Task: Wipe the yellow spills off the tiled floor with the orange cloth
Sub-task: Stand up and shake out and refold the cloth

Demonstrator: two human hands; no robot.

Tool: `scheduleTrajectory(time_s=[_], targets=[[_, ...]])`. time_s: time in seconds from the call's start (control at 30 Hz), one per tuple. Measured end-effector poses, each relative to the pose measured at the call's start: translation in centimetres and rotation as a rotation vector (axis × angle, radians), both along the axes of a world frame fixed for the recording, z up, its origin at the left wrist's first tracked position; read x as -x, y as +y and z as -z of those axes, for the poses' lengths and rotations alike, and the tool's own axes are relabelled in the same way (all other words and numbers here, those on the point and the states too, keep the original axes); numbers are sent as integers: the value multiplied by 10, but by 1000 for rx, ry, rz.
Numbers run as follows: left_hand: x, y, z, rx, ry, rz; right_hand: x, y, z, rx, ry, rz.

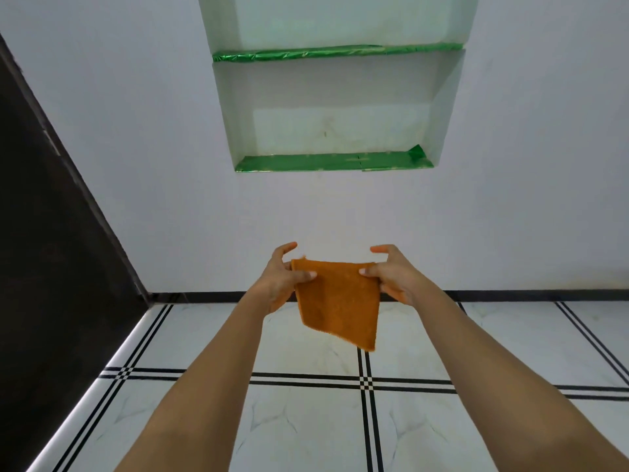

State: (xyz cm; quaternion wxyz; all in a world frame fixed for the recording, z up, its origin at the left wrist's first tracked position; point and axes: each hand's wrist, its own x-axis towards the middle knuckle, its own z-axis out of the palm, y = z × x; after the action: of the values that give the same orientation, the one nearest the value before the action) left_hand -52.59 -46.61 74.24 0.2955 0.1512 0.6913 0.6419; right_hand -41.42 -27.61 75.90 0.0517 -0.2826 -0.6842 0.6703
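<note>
The orange cloth (335, 301) hangs in the air in front of me, folded flat, its lower corner pointing down to the right. My left hand (280, 279) pinches its upper left corner between thumb and fingers. My right hand (391, 274) pinches the upper right corner the same way. Both arms are stretched forward above the white tiled floor (306, 427), which has black double lines. No yellow spill shows on the visible tiles.
A white wall stands ahead with a recessed niche (335, 107) whose shelves are lined in green foil. A black skirting strip (211, 296) runs along the wall's foot. A dark door or panel (51, 267) fills the left side.
</note>
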Motion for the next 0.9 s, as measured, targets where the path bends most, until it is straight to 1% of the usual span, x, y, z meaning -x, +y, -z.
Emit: scheduleTrajectory(time_s=[0.07, 0.1, 0.2, 0.23, 0.3, 0.37, 0.4, 0.47, 0.57, 0.6, 0.63, 0.7, 0.73, 0.77, 0.83, 0.9], targets=[[4, 1, -8, 131, 136, 58, 3, 3, -9, -55, 26, -55], [6, 2, -12, 205, 230, 76, 4, 4, -13, -122, 12, -98], [11, 7, -22, 447, 553, 140, 7, 6, -18, -405, -51, -158], [13, 8, -25, 514, 625, 158, 7, 6, -20, -477, -58, -150], [17, 8, -30, 569, 697, 154, 7, 6, -23, -546, -47, -114], [20, 4, -33, 534, 705, 124, 2, 5, -25, -575, -30, -113], [18, 1, -35, 481, 678, 117, -1, 5, -27, -573, -18, -126], [15, -3, -45, 283, 555, 106, -5, 7, -38, -494, 66, -127], [15, 0, -71, -15, 328, 12, 3, 14, -66, -211, 273, -27], [15, 5, -78, -67, 231, -17, 8, 17, -73, -108, 278, -27], [11, 7, -78, -64, 129, -33, 11, 16, -71, -37, 212, -70], [3, 11, -66, 55, -64, -38, 13, 10, -55, 19, 34, -193], [-2, 9, -57, 113, -171, -25, 10, 7, -43, 45, -27, -221], [-3, 6, -45, 143, -233, 14, 8, 6, -31, 64, -55, -239], [3, -3, -22, 147, -246, 123, 3, 7, -12, 105, -59, -265], [10, -12, -13, 117, -211, 156, 1, 6, -5, 166, -43, -269]])
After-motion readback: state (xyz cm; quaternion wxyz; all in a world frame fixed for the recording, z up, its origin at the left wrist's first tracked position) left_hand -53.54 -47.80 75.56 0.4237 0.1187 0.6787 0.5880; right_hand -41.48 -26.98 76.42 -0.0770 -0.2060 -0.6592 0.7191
